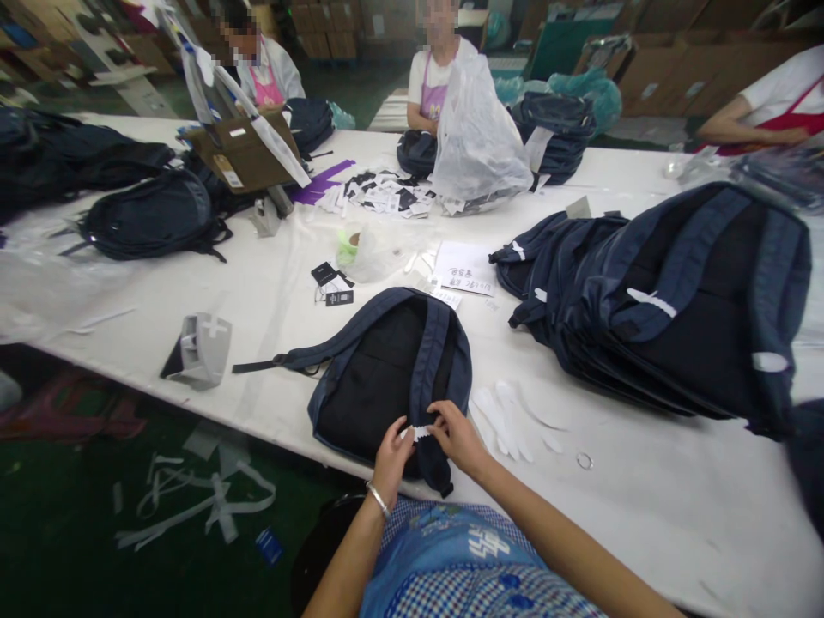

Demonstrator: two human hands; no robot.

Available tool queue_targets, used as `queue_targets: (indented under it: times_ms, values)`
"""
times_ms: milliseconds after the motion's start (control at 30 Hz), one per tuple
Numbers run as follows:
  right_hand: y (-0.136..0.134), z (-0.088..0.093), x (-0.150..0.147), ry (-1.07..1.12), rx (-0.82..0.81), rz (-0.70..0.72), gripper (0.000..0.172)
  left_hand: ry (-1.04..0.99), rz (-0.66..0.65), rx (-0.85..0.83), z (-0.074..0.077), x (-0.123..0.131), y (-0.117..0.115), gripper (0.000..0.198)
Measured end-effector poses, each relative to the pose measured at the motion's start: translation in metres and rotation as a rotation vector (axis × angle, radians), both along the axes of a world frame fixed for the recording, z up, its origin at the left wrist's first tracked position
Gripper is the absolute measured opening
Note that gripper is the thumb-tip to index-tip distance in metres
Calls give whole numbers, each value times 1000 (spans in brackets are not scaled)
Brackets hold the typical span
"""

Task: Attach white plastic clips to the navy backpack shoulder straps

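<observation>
A navy backpack lies on the table in front of me, its black back panel and straps facing up. Across the lower part of its right strap runs a white, wavy-edged strip. My left hand pinches the strip's left end, fingers closed. On the other end, my right hand is closed too, thumb and fingers pressed together at the strap's edge. The left strap stretches out to the left with its black webbing. Loose white strips lie just right of the backpack.
Stacked navy backpacks with white strips on their straps stand at the right. A grey tape dispenser, black tags and a roll of tape lie leftward. Several people work across the table. White scraps litter the floor.
</observation>
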State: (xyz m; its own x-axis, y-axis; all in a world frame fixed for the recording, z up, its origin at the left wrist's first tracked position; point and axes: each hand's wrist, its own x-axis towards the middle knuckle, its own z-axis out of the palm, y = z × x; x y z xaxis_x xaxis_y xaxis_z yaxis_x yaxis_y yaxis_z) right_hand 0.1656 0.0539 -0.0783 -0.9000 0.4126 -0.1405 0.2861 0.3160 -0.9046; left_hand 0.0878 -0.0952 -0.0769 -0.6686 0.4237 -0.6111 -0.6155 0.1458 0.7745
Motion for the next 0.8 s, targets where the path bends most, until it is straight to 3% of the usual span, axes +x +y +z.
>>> queue_targets:
  times_ms: [67, 167, 267, 433, 633, 800]
  values:
    - [-8, -1, 10, -67, -28, -138, 31, 17, 5, -24, -4, 1, 5, 59]
    - [-18, -7, 19, -187, -221, -194, 31, 20, 17, -17, -11, 1, 8, 48]
    - [-21, -15, 23, -233, -439, -164, 25, -40, 30, 12, -13, -1, 5, 43]
    - [-28, -21, 29, -198, -670, -69, 45, -198, 46, 80, -12, -1, -1, 42]
    - [-39, -30, 31, -162, -609, -64, 45, -224, 55, 79, -6, 3, -1, 39]
    - [-26, -22, 38, -161, -345, -123, 27, -212, 35, 113, 2, -2, 16, 39]
